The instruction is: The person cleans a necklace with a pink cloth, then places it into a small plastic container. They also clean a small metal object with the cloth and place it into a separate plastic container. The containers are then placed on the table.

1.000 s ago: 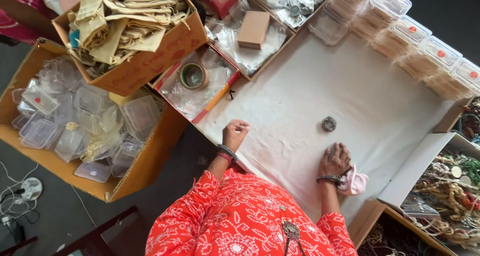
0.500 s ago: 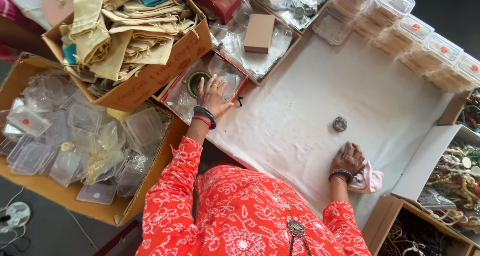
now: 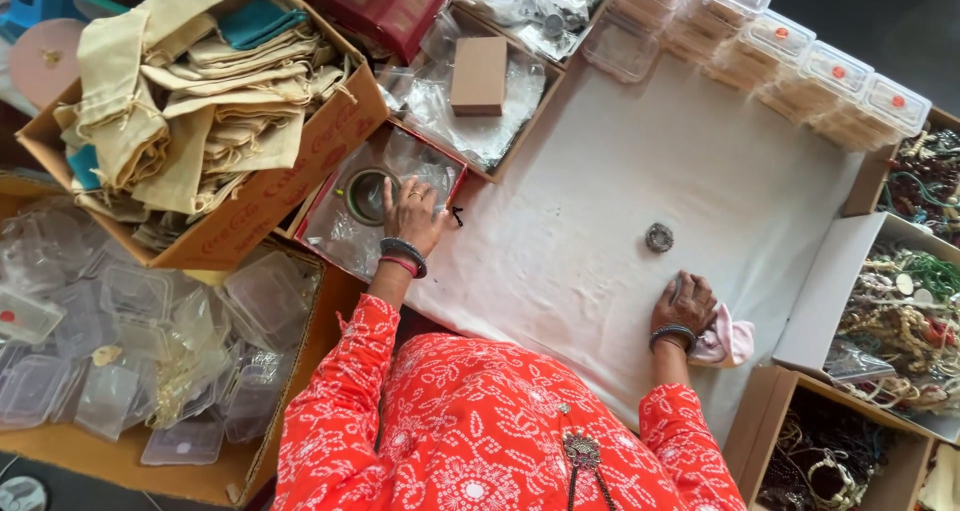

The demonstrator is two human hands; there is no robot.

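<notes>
The left hand (image 3: pixel 412 214) is reaching into the shallow red-edged tray (image 3: pixel 335 176), fingers (image 3: pixel 405 193) spread apart and lying flat on the clear plastic bags beside the tape roll (image 3: pixel 366 194). The right hand (image 3: pixel 683 302) is resting on the white-covered surface (image 3: pixel 600 171), fingers curled together over a pink cloth (image 3: pixel 725 339). A small round metal ornament (image 3: pixel 658 237) is sitting just beyond it.

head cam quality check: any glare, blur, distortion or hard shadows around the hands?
Head view: soft, even light, only faint shadows on the white cloth. The left hand in the tray of clear bags is slightly soft; the plastic shows mild sheen, no blown glare. The right hand and the small round metal piece are sharp. Wide-angle tilt toward the frame edges; the orange sleeves fill the bottom.
</notes>
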